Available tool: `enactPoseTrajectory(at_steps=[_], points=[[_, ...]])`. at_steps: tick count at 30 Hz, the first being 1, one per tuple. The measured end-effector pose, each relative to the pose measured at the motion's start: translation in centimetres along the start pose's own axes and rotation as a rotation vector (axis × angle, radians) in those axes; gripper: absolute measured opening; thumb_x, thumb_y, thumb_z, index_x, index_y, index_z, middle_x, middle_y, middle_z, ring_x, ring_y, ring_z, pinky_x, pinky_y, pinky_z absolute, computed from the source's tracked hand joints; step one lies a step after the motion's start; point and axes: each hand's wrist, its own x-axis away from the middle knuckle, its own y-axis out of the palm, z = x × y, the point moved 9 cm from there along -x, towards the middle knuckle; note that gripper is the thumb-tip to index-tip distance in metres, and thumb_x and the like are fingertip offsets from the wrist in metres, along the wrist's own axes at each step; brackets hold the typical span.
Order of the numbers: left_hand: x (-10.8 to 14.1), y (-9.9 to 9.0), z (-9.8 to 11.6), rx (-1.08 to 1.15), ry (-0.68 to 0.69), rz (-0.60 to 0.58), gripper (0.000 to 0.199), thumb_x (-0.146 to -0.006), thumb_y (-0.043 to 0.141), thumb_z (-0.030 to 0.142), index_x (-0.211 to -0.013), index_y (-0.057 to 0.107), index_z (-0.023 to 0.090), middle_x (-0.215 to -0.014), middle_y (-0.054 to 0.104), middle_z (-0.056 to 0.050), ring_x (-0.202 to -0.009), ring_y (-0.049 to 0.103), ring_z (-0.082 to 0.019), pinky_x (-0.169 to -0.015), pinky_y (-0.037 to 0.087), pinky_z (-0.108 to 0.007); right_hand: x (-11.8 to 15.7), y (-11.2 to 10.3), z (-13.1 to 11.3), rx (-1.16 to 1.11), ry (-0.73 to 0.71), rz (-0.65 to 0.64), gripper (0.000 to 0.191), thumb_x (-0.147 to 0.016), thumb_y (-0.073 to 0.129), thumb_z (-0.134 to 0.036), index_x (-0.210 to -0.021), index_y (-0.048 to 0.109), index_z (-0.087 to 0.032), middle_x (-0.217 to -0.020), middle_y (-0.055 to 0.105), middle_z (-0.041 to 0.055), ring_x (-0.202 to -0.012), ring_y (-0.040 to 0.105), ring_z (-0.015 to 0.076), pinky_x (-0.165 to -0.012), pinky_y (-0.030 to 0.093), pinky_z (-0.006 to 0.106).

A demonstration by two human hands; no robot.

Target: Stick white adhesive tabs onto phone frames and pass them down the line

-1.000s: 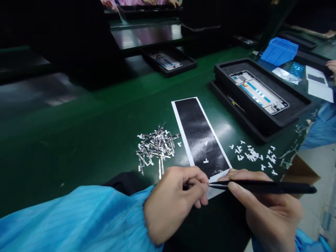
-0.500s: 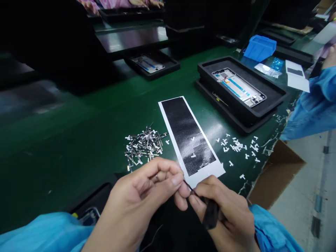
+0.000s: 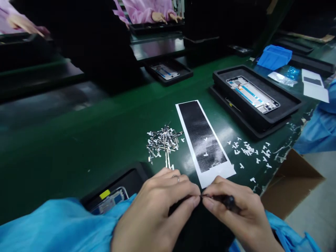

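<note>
My left hand (image 3: 160,203) is closed, thumb and forefinger pinched together; what lies between them is hidden or too small to make out. Its fingertips meet the thin tip of the dark tweezers (image 3: 231,203), gripped in my right hand (image 3: 241,206). Just beyond both hands lies a white sheet (image 3: 217,177) covered with rows of thin black strips (image 3: 201,129), two small white tabs on top. A pile of small flex cables (image 3: 164,140) lies left of the sheet, and a pale strip reaches from it toward my left knuckles. Scattered white T-shaped tabs (image 3: 248,149) lie to the right.
Stacked black trays (image 3: 285,117) at right hold a phone frame (image 3: 253,94). Another tray (image 3: 136,175) with a phone part sits by my left forearm. Behind are a blue bin (image 3: 275,57) and another tray (image 3: 168,82). A cardboard box (image 3: 294,182) stands below the table edge. Co-workers' sleeves show.
My left hand has turned over so its back faces up, and the hands have come closer together. The tweezers now lie flatter. The whole view has shifted, with things appearing farther right.
</note>
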Motion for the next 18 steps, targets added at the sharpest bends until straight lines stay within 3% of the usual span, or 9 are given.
enactPoseTrajectory(at_steps=[5,10,13,18], points=[[-0.1,0.6,-2.3,0.114,-0.257,-0.025,0.023,-0.078,0.051,0.023,-0.059,0.063,0.020,-0.057,0.060,0.002,-0.061,0.053,-0.014,-0.061,0.035,-0.024,0.3,-1.1,0.7,0.115,0.028,0.016,0.014,-0.087,0.055,-0.021,-0.075,0.063,-0.019,-0.063,0.052,-0.0022,-0.055,0.048,0.0096,-0.050,0.037,0.021],[0.2,1.3,-2.4,0.141,-0.310,-0.057,0.022,-0.078,0.052,0.020,-0.058,0.062,0.018,-0.057,0.057,0.002,-0.063,0.052,-0.014,-0.065,0.034,-0.026,0.5,-1.4,1.2,0.073,0.105,0.085,0.014,-0.083,0.059,-0.025,-0.071,0.065,-0.021,-0.060,0.050,-0.0027,-0.053,0.046,0.0100,-0.048,0.033,0.023],[0.4,1.5,-2.2,0.093,-0.278,-0.049,0.021,-0.079,0.053,0.017,-0.060,0.062,0.018,-0.059,0.058,0.002,-0.065,0.052,-0.015,-0.068,0.034,-0.027,0.5,-1.2,1.3,0.073,0.118,0.059,0.019,-0.084,0.056,-0.024,-0.067,0.063,-0.019,-0.059,0.049,-0.0021,-0.054,0.045,0.0106,-0.050,0.033,0.023],[0.5,0.6,0.4,-0.042,-0.010,0.076,0.020,-0.085,0.049,0.017,-0.070,0.061,0.020,-0.067,0.060,0.002,-0.072,0.052,-0.015,-0.074,0.036,-0.028,0.3,-0.4,1.3,0.125,0.090,-0.089,0.021,-0.086,0.052,-0.024,-0.069,0.063,-0.018,-0.062,0.053,-0.0003,-0.057,0.048,0.0119,-0.052,0.037,0.023]])
